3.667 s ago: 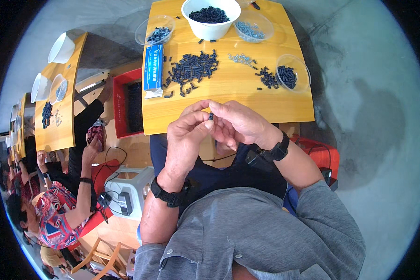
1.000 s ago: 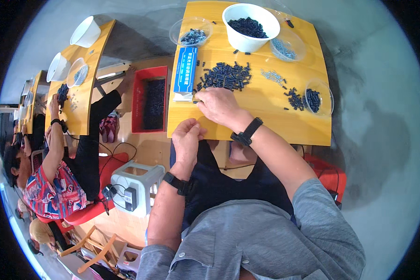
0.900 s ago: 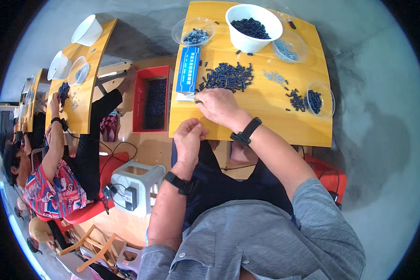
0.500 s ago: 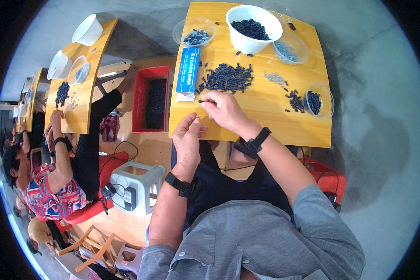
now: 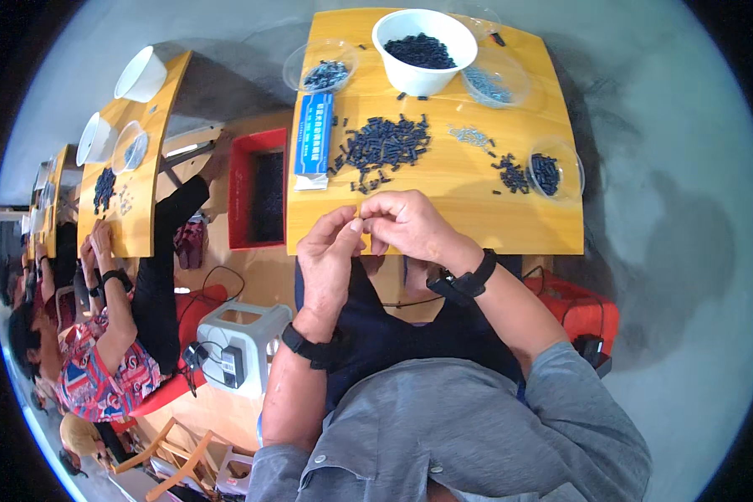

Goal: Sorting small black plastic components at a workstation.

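Just over the near edge of the yellow table (image 5: 477,222), my two hands meet at the fingertips. My right hand (image 5: 412,227) is closed in a pinch, with a small black cylindrical piece largely hidden at its fingertips. My left hand (image 5: 326,259) pinches from the other side; whatever lies between its thumb and forefinger is too small to make out. Beyond them spreads a pile of black cylindrical pieces (image 5: 385,142). Left of the pile lies a blue-and-white box (image 5: 314,138). A smaller group of black pieces (image 5: 510,174) lies at the right, beside a clear tub (image 5: 545,174) holding more.
A white bucket (image 5: 418,79) of black pieces stands at the back, between clear tubs of small parts (image 5: 326,75) and pale bits (image 5: 487,85). Loose pale bits (image 5: 470,135) lie nearby. A red crate (image 5: 236,192) and grey stool (image 5: 243,343) are left. Another person (image 5: 109,343) works there.
My right hand has drawn back from the pile toward me with a small black piece, and its fingertips now meet those of my left hand. The whole view has shifted slightly.
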Demonstrator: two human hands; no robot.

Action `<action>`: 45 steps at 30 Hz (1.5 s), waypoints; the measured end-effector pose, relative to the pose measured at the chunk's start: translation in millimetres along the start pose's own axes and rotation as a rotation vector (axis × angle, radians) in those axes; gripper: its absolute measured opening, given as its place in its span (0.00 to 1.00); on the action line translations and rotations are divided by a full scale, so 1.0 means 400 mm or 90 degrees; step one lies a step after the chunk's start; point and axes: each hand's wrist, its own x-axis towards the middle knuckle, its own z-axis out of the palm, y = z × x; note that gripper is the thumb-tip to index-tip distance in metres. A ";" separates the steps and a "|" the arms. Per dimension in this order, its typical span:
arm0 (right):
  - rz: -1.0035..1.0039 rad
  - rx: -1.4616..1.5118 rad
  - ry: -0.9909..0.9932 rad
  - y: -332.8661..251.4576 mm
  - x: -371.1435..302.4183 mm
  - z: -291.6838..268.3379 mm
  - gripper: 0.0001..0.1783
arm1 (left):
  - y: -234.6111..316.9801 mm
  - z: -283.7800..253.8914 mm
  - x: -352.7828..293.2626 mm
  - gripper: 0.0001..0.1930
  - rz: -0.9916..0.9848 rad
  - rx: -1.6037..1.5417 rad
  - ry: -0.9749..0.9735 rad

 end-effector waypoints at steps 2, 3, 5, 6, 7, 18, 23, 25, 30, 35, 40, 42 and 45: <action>-0.003 -0.047 -0.028 -0.010 -0.012 -0.013 0.05 | 0.004 -0.006 0.002 0.08 -0.037 0.082 -0.043; -0.003 -0.098 -0.030 -0.011 -0.016 -0.016 0.05 | 0.014 -0.003 -0.002 0.08 -0.054 0.103 -0.052; -0.018 -0.121 -0.011 -0.009 -0.030 -0.021 0.05 | 0.014 0.004 -0.004 0.08 -0.072 0.121 -0.071; -0.017 -0.125 -0.005 -0.005 -0.035 -0.021 0.05 | 0.007 0.004 -0.003 0.08 -0.099 0.101 -0.067; -0.015 -0.094 0.008 0.001 -0.039 -0.022 0.05 | 0.002 0.007 -0.004 0.08 -0.126 0.081 -0.062; -0.048 -0.051 0.087 0.045 -0.069 -0.015 0.06 | -0.008 0.012 -0.005 0.05 -0.253 -0.006 -0.145; -0.079 -0.156 0.064 0.043 -0.081 -0.022 0.07 | -0.018 0.009 0.001 0.05 -0.259 0.012 -0.164; -0.061 -0.126 0.059 0.045 -0.086 -0.031 0.07 | -0.032 0.007 0.006 0.06 -0.261 0.018 -0.176; -0.087 -0.168 0.154 0.102 -0.057 -0.101 0.06 | -0.049 0.006 0.009 0.10 -0.295 0.049 -0.167; -0.159 -0.495 0.354 0.103 -0.018 -0.259 0.04 | -0.076 -0.001 0.017 0.10 -0.286 0.033 -0.150; -0.074 -0.665 0.423 0.088 -0.009 -0.341 0.05 | -0.072 0.014 0.029 0.10 -0.269 0.077 -0.126; -0.093 -0.684 0.453 0.085 -0.008 -0.362 0.07 | -0.074 0.017 0.040 0.10 -0.272 0.079 -0.125; -0.060 -0.731 0.457 0.077 -0.004 -0.385 0.07 | -0.084 0.015 0.048 0.10 -0.274 0.089 -0.110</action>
